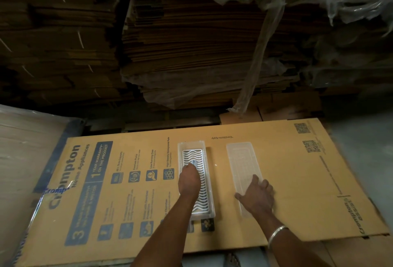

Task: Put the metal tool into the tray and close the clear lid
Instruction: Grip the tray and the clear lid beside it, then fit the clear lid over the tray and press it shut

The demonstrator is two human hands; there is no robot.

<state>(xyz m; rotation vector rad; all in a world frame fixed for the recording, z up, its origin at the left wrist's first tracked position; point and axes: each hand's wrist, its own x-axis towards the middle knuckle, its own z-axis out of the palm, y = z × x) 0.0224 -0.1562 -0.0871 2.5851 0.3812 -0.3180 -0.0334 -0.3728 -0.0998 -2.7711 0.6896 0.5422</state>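
Observation:
A long clear tray [191, 147] with a white wavy grid insert lies on a flat printed cardboard sheet. My left hand [189, 179] reaches down into the tray, fingers closed around a small metal tool [194, 163] whose tip shows just beyond them on the grid. To the right of the tray lies the clear lid [242, 160], flat on the cardboard. My right hand [257, 196] rests on the lid's near end with fingers spread; a metal bangle circles that wrist.
The cardboard sheet [297, 181] covers the work area. Tall stacks of flattened cartons [191, 43], partly wrapped in plastic film, rise right behind it. A plastic-wrapped bundle [25, 160] sits at the left. Bare grey floor shows at the right.

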